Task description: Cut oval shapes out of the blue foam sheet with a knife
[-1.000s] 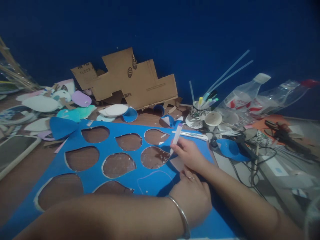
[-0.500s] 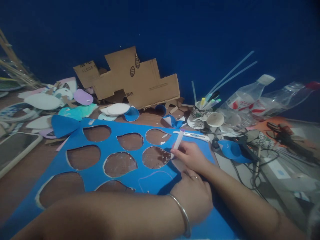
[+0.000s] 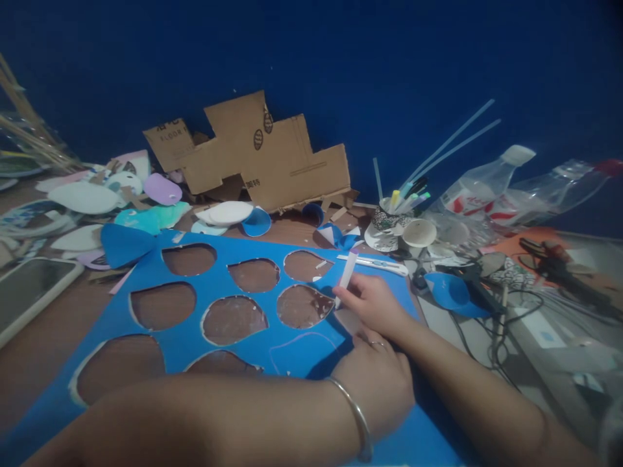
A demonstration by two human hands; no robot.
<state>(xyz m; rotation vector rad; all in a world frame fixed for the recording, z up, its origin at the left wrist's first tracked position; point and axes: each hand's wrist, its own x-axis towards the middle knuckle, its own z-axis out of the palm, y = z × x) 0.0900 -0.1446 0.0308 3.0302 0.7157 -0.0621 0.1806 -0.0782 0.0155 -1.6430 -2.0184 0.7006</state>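
Observation:
A large blue foam sheet (image 3: pixel 243 250) with several teardrop-shaped holes lies on the table, a faint purple curved line on it. My right hand (image 3: pixel 377 303) grips a white marker pen (image 3: pixel 346 279) with a purple top end, its lower end at the sheet beside a hole. My left hand (image 3: pixel 377 383), with a bracelet at the wrist, reaches across from the left and lies just below the right one. Its curled fingers press on a pale flat piece (image 3: pixel 348 320) on the sheet; most of that piece is hidden under the hands.
A utility knife (image 3: pixel 374 264) lies on the sheet's far edge. Behind stand cut cardboard (image 3: pixel 287 162) and a pen cup (image 3: pixel 389 214). Plastic bottles (image 3: pixel 479 188) and cables (image 3: pixel 506 324) are at right. Foam cutouts (image 3: pixel 82 196) and a phone (image 3: pixel 32 292) lie at left.
Almost nothing differs. The marker pen has shifted very slightly; both hands keep their places on the sheet.

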